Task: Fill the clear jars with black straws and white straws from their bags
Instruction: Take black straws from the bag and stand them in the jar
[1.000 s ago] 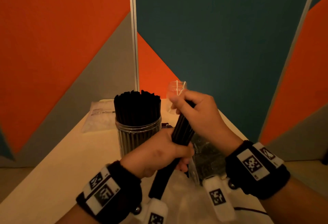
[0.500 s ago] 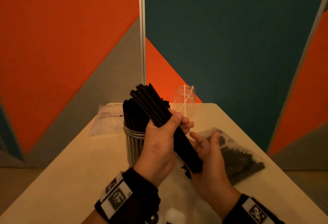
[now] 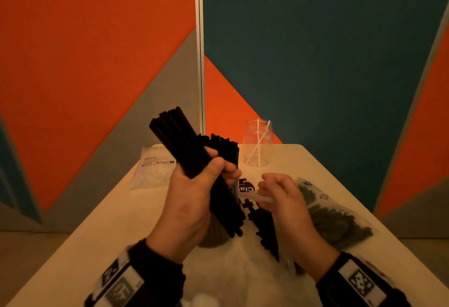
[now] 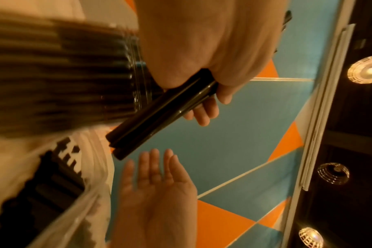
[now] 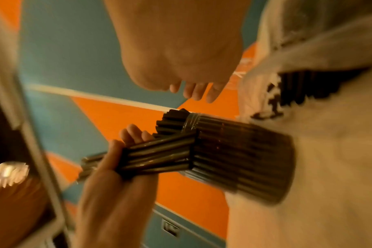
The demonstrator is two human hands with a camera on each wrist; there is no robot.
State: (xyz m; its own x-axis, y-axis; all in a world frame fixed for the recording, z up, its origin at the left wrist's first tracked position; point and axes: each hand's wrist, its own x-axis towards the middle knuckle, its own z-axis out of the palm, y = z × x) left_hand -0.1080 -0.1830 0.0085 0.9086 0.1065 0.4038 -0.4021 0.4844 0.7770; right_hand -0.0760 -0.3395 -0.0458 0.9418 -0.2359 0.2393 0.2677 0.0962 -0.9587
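Nearest the viewer, the left hand (image 3: 192,199) grips a bundle of black straws (image 3: 194,168), thumb and fingers curled round its middle; the bundle is tilted, upper end leaning left, lower end pointing down and to the right, clear of the table (image 3: 102,229). The right hand (image 3: 289,207) hovers just right of the bundle's lower end — its fingers are relaxed and slightly spread, the palm empty in the left wrist view (image 4: 157,198), touching neither straws nor bag. Between and below the two hands lies an opened clear bag of black straws (image 3: 264,233) with dark print on it. Directly behind the left hand stands a clear jar (image 5: 244,156) packed with upright black straws, largely hidden in the head view. To the right lies a second bag (image 3: 332,219) of dark contents. Farther back, at left, a flat bag of white straws (image 3: 155,170) rests on the table. Farthest, near the table's rear edge, stands a second clear jar (image 3: 258,144) — it contains only a few white straws (image 3: 257,148), leaning.
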